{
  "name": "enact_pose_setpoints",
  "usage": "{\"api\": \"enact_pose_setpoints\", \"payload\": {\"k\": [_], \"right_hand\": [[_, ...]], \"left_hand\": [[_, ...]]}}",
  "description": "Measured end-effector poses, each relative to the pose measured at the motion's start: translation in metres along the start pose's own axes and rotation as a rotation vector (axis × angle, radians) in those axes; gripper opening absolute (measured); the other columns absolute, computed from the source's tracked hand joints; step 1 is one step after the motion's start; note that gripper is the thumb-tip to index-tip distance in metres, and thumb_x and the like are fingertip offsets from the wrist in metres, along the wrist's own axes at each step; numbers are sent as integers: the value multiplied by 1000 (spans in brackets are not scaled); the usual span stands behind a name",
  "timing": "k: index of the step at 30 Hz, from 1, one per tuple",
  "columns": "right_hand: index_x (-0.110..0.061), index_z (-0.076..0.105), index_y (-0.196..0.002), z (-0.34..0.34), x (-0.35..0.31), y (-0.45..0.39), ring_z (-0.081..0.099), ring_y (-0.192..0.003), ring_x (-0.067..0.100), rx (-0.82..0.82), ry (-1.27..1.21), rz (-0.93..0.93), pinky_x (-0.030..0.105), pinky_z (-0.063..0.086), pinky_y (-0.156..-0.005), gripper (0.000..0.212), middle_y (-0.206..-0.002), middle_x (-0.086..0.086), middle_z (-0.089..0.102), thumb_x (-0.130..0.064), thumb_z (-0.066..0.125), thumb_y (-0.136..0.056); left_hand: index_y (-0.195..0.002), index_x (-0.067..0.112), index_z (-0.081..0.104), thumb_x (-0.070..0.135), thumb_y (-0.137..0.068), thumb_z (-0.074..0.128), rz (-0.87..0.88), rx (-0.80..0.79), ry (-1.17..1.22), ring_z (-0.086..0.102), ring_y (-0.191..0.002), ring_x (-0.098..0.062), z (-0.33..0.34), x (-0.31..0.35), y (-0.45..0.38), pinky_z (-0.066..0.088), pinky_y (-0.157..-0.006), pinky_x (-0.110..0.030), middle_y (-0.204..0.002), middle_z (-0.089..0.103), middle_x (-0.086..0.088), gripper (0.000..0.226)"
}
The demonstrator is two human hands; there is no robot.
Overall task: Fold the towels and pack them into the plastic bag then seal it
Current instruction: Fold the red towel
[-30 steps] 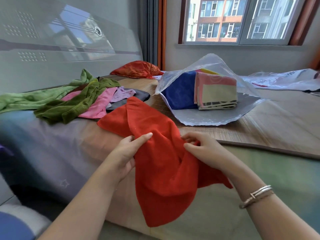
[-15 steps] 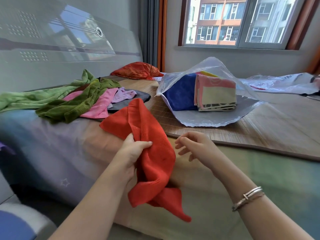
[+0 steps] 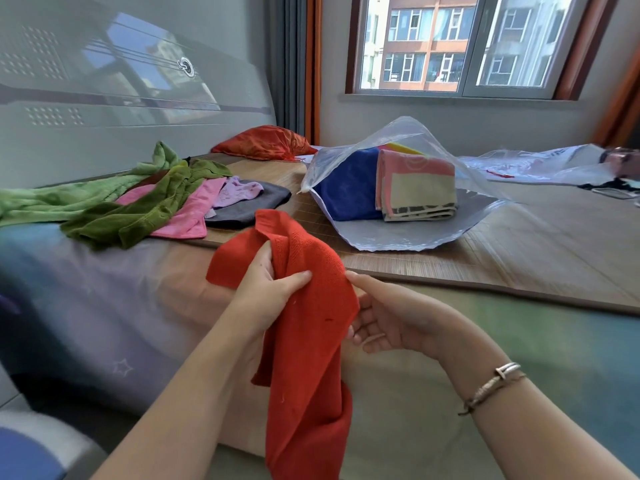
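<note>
A red towel hangs bunched over the bed's front edge. My left hand grips its upper part, thumb across the cloth. My right hand lies against the towel's right edge, palm up, fingertips tucked behind the fabric. An open clear plastic bag lies on the bamboo mat and holds a folded blue towel and a folded pink-and-beige towel. Loose green, pink, lilac and grey towels are heaped at the left.
A red cushion sits by the headboard. More plastic bags lie at the far right under the window. The bed sheet drops off toward me.
The spread towel has been gathered into a hanging bunch in my left hand. My right hand let go, hovered apart, then came back to the towel's right edge.
</note>
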State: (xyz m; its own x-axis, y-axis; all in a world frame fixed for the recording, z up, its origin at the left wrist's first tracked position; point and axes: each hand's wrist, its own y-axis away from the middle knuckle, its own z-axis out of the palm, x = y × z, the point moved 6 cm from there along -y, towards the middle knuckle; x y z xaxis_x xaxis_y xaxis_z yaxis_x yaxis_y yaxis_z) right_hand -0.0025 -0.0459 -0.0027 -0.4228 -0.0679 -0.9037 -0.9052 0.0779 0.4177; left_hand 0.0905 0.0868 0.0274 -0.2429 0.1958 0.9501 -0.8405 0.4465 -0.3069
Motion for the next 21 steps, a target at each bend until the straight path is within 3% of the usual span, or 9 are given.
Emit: {"api": "enact_pose_setpoints", "payload": {"k": [4,6,9,12,14,18,21], "right_hand": [[-15,60,-92,-17,-4,7,60,-67,14,63,-330,-154,24,50,-60,16,-78,2,64,-31,62,-88],[-15,61,-94,-32,-9,12,62,-68,13,121,-522,-253,26,51,-68,13,-77,2,65,-23,63,-85],[-14,61,-96,-57,-20,26,61,-66,12,240,-656,-383,25,47,-69,9,-74,1,66,-20,58,-90],[-14,65,-86,-84,-31,53,57,-61,9,437,-654,-545,21,42,-60,6,-68,-2,65,-17,62,-89],[-13,67,-82,-103,-36,79,56,-61,8,619,-581,-677,18,45,-60,7,-68,-2,66,-15,65,-88],[-13,68,-74,-127,-43,134,51,-59,5,984,-273,-825,21,44,-63,14,-62,-4,61,-21,72,-85],[-16,59,-62,-135,-49,165,45,-55,10,1105,-247,-853,33,44,-64,27,-51,-6,53,-25,74,-83]], "left_hand": [[-109,15,62,11,-96,54,-103,-12,191,70,-74,-8,13,3,5,57,-63,-21,-88,73,-1,15],[-104,15,64,15,-101,45,-156,-17,260,70,-69,-8,18,1,4,58,-62,-23,-81,74,1,20],[-89,14,67,9,-101,44,-168,35,126,66,-62,-12,13,3,2,55,-56,-24,-69,72,2,26],[-78,15,71,21,-94,62,-77,160,-76,62,-73,-18,-6,16,-2,51,-71,-33,-76,73,-3,19],[-71,17,69,31,-88,69,-10,264,-112,55,-68,-12,-17,35,1,44,-65,-30,-69,68,2,22],[-73,20,67,33,-86,70,103,311,51,50,-63,-6,-20,72,7,39,-60,-24,-67,61,7,18],[-74,22,67,28,-86,70,171,293,242,52,-63,-6,-15,92,12,41,-60,-22,-73,65,6,14]]}}
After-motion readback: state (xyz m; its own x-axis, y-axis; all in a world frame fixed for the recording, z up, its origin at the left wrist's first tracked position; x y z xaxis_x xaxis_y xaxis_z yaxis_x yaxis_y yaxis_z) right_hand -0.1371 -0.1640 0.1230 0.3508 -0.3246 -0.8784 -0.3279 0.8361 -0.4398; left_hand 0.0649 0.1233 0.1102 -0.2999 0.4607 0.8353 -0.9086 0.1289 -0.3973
